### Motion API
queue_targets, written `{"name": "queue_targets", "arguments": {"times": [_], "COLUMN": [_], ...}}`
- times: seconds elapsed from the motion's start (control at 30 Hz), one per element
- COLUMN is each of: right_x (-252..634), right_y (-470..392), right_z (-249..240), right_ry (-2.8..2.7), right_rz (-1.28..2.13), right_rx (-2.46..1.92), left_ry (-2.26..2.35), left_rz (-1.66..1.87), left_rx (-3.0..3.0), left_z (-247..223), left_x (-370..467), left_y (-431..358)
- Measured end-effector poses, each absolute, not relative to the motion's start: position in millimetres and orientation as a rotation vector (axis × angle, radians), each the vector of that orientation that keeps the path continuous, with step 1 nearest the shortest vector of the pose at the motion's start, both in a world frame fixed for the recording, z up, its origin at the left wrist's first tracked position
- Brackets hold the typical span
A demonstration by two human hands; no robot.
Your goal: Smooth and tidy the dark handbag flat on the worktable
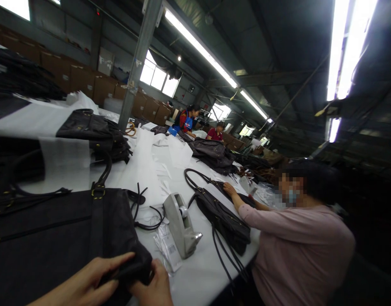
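Note:
A large black handbag (pixel 64 229) with brass buckles and a long handle lies across the white table in front of me. My left hand (pixel 90 278) grips the bag's lower right side, thumb and fingers closed on a fold of it. At the corner beside it, my right hand (pixel 155 287) pinches the edge, its fingertips partly hidden behind the material. Thin dark cords (pixel 147 223) trail from the bag's upper right. Just right of the bag stands a grey tape dispenser (pixel 181 229), with clear-wrapped paper tags (pixel 171 250) by its base.
A co-worker in a pink top (pixel 300 242) handles another black bag (pixel 227 216) across the table (pixel 202 272). Stacked bags (pixel 93 131) rise at the left, near a metal post (pixel 140 59). White wrapping sheets (pixel 138 165) lie mid-table. Two people work farther back.

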State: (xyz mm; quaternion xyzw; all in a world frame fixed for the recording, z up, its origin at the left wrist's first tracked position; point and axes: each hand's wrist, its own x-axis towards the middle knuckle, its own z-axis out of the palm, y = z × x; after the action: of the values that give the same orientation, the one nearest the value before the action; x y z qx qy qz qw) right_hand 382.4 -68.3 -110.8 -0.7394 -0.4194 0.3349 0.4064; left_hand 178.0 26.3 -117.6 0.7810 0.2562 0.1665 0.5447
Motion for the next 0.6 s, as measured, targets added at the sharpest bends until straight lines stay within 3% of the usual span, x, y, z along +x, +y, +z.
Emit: {"name": "queue_targets", "arguments": {"times": [0.27,0.6], "right_x": [376.4,407.4], "right_y": [-45.6,-35.7], "right_z": [-101.7,-103.6], "right_ry": [-1.326,-1.155], "right_rz": [0.54,1.023], "right_rx": [-1.992,-1.813], "left_ry": [0.433,0.397], "left_rz": [0.468,0.456], "left_rx": [2.042,2.185], "left_z": [-102.9,-123.1], "left_x": [182.9,187.1], "left_y": [9.6,6.9]}}
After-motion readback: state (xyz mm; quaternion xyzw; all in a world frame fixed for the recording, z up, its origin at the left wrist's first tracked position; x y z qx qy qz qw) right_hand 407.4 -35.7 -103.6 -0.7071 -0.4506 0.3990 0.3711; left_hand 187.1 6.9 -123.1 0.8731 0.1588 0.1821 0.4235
